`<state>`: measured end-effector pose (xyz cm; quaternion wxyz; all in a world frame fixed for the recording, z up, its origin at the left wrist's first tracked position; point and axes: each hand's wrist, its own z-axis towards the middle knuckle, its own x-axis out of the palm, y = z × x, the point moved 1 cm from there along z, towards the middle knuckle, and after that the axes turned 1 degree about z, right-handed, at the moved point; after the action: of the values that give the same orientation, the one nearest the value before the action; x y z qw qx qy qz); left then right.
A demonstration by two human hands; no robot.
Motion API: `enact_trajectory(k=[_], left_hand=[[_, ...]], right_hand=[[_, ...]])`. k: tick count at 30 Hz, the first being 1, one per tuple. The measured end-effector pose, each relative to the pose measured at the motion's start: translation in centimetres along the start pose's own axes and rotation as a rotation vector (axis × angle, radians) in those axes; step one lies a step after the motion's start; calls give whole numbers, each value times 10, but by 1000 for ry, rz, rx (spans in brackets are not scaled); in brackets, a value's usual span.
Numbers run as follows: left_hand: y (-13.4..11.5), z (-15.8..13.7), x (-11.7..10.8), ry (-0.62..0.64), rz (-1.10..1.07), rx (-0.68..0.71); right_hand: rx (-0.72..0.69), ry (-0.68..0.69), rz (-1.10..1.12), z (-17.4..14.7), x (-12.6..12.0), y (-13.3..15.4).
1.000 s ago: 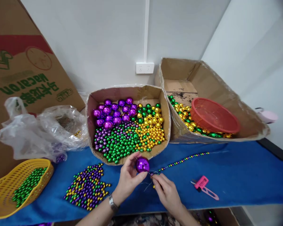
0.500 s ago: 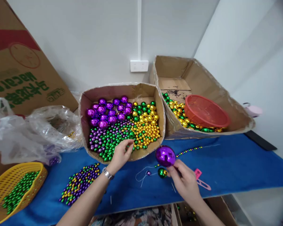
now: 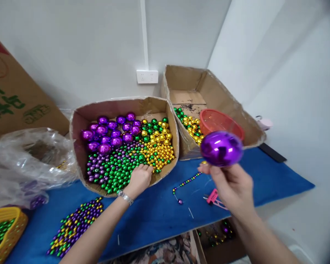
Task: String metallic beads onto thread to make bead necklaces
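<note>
A large shiny purple bead (image 3: pixel 222 148) is held up by my right hand (image 3: pixel 233 187), its fingers closed at the bead's underside. A bit of gold shows by those fingertips. From near that hand, a thin strand of small beads (image 3: pixel 191 180) trails down to the cloth and ends near a lone purple bead (image 3: pixel 180 201). My left hand (image 3: pixel 141 178) reaches into the front of a cardboard box (image 3: pixel 76 146), among green beads (image 3: pixel 121 167) and gold beads (image 3: pixel 160 150). Its fingers are curled, and the fingertips are hidden.
Behind the right hand, another carton (image 3: pixel 217 88) holds beads and a red basket (image 3: pixel 222 123). A pink tool (image 3: pixel 213 197) lies on the blue cloth (image 3: pixel 159 209). Mixed beads (image 3: pixel 77 223) are piled left, near a yellow basket (image 3: pixel 19 229) and clear plastic bags (image 3: pixel 38 154).
My right hand has lifted the large purple bead up and toward me, drawing the strand with it. My left hand has lowered into the beads. The view has shifted to the right.
</note>
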<state>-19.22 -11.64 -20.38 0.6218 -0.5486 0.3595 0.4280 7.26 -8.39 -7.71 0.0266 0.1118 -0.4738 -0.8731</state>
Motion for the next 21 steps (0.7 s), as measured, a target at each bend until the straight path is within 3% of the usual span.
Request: enact_trajectory(k=[2, 4, 6, 9, 11, 15, 18, 21], left_hand=[[-4, -6, -10, -58, -185, -33], [-13, -17, -22, -70, -565, -66], [-28, -29, -31, 37, -948, -42], [-53, -44, -30, 282, -1169, 35], [-65, -47, -21, 358, -1193, 63], [-66, -43, 5, 276, -960, 171], [-56, -46, 24, 210, -663, 218], [-45, -55, 33, 171, -595, 132]], right_hand=[[75, 102, 36, -11, 12, -13], [156, 170, 96, -22, 25, -28], [239, 227, 157, -32, 39, -41], [311, 335, 186, -45, 58, -53], [285, 392, 132, -51, 66, -56], [302, 350, 175, -44, 61, -53], [316, 95, 363, -22, 40, -39], [192, -137, 440, -3, 15, -20]])
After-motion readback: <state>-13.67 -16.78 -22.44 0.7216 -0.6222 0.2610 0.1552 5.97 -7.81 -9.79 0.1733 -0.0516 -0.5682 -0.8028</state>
